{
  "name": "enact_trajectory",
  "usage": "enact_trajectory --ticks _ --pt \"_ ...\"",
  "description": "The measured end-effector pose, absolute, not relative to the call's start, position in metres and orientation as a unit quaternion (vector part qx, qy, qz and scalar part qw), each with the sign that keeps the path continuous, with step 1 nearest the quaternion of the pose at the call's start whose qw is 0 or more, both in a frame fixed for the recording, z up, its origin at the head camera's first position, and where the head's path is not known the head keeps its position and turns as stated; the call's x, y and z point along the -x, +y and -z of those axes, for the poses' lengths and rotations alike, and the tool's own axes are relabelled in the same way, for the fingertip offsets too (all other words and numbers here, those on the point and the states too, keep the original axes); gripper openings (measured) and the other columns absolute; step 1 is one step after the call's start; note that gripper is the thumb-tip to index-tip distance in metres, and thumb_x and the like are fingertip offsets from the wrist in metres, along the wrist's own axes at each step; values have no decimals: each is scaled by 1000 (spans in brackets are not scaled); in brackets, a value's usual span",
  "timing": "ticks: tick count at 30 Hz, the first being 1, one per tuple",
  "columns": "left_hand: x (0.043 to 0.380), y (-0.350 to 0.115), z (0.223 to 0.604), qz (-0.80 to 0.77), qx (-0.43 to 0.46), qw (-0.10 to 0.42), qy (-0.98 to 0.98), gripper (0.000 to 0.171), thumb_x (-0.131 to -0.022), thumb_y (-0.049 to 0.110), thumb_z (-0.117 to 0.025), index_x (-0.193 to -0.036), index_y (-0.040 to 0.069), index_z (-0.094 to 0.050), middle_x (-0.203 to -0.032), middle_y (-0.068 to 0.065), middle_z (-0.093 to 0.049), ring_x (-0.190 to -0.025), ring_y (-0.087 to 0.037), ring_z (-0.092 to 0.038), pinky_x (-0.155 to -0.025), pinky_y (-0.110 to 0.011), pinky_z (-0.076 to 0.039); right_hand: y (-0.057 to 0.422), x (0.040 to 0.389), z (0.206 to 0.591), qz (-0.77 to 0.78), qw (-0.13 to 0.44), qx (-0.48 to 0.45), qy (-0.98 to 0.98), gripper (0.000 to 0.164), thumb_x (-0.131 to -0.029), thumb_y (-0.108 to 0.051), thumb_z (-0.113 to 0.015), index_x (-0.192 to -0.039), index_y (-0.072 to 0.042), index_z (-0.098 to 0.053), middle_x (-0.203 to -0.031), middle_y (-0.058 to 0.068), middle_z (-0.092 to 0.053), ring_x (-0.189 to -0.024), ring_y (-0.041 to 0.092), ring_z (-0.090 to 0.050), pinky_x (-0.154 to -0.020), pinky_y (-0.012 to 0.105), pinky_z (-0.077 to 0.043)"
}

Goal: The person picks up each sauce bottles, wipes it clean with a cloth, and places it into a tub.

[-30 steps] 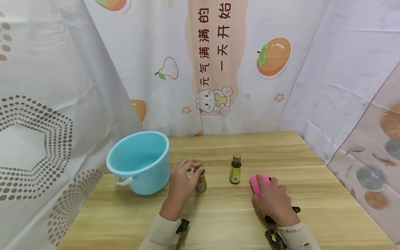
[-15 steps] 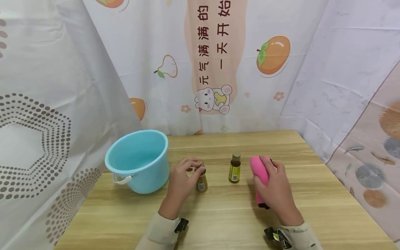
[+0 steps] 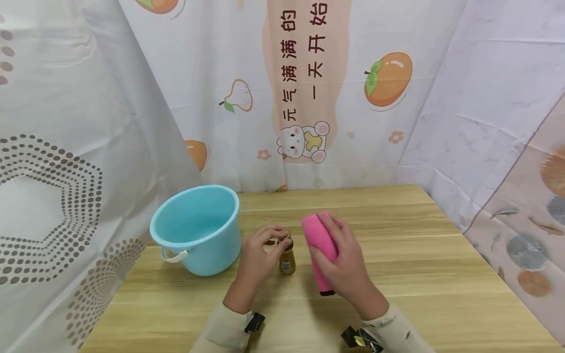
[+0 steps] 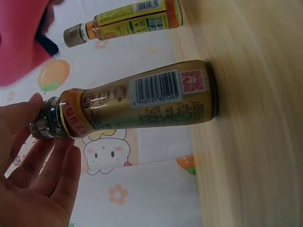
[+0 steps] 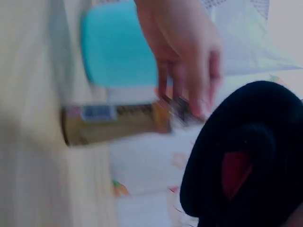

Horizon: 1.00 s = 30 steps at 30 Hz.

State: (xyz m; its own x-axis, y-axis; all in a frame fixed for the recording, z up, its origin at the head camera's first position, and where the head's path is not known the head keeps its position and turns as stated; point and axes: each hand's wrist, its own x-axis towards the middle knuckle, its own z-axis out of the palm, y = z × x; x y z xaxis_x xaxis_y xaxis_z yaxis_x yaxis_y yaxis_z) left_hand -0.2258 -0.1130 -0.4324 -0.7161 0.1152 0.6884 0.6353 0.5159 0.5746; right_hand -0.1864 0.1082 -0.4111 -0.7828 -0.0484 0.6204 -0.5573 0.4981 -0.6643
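Observation:
My left hand pinches the dark cap of a gold-labelled sauce bottle, which stands upright with its base at the table. In the left wrist view its barcode and red square code face the camera. My right hand grips a long, rounded pink thing with a black end, held tilted just right of the bottle. The right wrist view shows its dark, curled side with a red patch inside. A second bottle, yellow-labelled with a gold cap, is hidden in the head view behind the pink thing.
A light blue bucket with a white handle stands left of my left hand. The wooden table reaches back to a printed curtain, with more cloth hanging at both sides.
My right hand has lifted the pink thing off the table, tilted it up and carried it left, in front of the yellow-labelled bottle. My left hand stays at the cap.

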Motion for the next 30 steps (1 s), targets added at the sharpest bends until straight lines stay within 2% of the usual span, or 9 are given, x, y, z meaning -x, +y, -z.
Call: enact_trajectory --ticks 7,14,20,24,30 --pt "225 -112 437 422 228 323 -816 14 -88 23 -85 -99 15 -81 -112 2 -77 -104 -13 -74 -76 -32 -64 84 197 437 -491 227 -198 -817 73 -91 -17 -77 -157 -29 -46 -157 8 -43 -116 25 -59 -82 40 -57" --pt "225 -112 438 434 238 317 -809 16 -91 23 -82 -103 13 -80 -115 -1 -77 -108 -16 -73 -77 -38 -65 82 201 451 -522 190 -188 -810 69 -96 -20 -74 -157 -30 -44 -157 2 -44 -124 24 -56 -90 43 -55" --pt "223 -110 440 436 237 330 -803 16 -90 19 -82 -104 11 -80 -116 -3 -75 -107 -18 -73 -79 -38 -65 81 201 458 -520 171 -203 -812 63 -103 -28 -65 -160 -29 -39 -162 0 -37 -128 22 -53 -96 43 -53" --pt "221 -108 441 436 240 337 -799 15 -91 17 -81 -105 10 -80 -117 -5 -73 -105 -20 -72 -81 -41 -64 83 201 460 -518 165 -202 -815 59 -106 -30 -60 -160 -28 -39 -162 0 -40 -129 21 -54 -99 45 -53" --pt "220 -107 441 439 239 345 -794 15 -91 14 -81 -105 10 -80 -115 -5 -72 -103 -19 -72 -79 -44 -64 84 202 465 -507 154 -212 -821 61 -106 -30 -59 -162 -29 -35 -160 4 -44 -122 20 -58 -98 45 -54"
